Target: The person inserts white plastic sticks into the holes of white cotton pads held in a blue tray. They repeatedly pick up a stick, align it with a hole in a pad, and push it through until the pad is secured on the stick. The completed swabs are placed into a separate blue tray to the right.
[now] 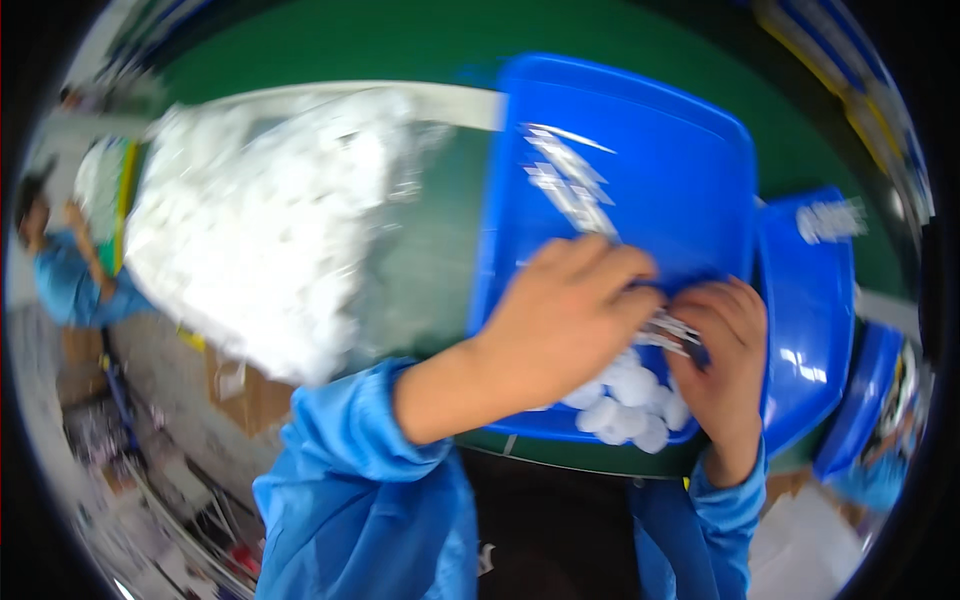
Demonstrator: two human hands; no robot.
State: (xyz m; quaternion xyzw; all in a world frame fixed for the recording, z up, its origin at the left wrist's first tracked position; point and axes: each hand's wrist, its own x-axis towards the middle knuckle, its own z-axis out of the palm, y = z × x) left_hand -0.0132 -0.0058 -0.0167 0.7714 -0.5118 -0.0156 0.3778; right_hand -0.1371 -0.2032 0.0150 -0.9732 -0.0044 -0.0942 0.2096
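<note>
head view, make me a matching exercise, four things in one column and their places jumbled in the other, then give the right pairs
Things
1. large clear plastic bag packed with white pieces
2. heap of small round white pieces
3. small blurred white-and-dark item
4. smaller blue plastic tray

Places
A. at the fingers of the left hand and the right hand
B. just right of the large blue plastic tray
C. left of the large tray
D. in the large tray's near part

Pairs: 1-C, 2-D, 3-A, 4-B
</note>
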